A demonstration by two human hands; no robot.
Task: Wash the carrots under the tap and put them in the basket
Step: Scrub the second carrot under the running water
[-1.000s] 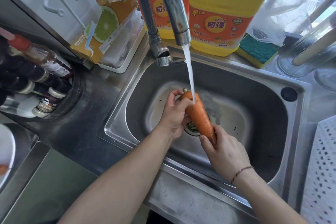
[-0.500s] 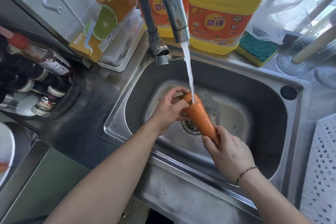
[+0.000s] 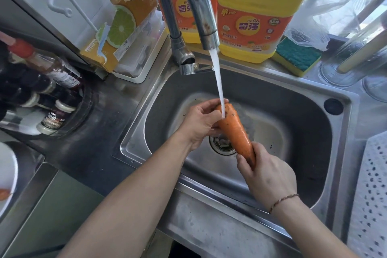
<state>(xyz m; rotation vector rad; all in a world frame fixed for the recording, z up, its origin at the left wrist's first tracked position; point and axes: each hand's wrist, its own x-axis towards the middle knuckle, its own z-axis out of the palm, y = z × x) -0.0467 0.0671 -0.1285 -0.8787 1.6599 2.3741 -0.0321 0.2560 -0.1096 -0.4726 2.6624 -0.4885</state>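
Observation:
An orange carrot (image 3: 234, 130) is held over the drain of the steel sink (image 3: 310, 115), its thick end under the water stream falling from the tap (image 3: 201, 6). My left hand (image 3: 201, 123) wraps its fingers round the thick end. My right hand (image 3: 266, 174) grips the thin tip, which is hidden in the fist. A white perforated basket (image 3: 370, 195) shows at the right edge. At the far left edge a white bowl (image 3: 8, 174) holds a bit of another carrot (image 3: 3, 194).
Two yellow detergent jugs (image 3: 255, 12) and a green-yellow sponge (image 3: 297, 56) stand behind the sink. Sauce bottles (image 3: 52, 73) crowd the left counter beside a lemon-print box (image 3: 119, 31). Glass jars (image 3: 351, 63) stand at the back right.
My left hand has slid round the carrot's thick end, its fingers closing over the top. The carrot stays under the stream and my right hand keeps the tip.

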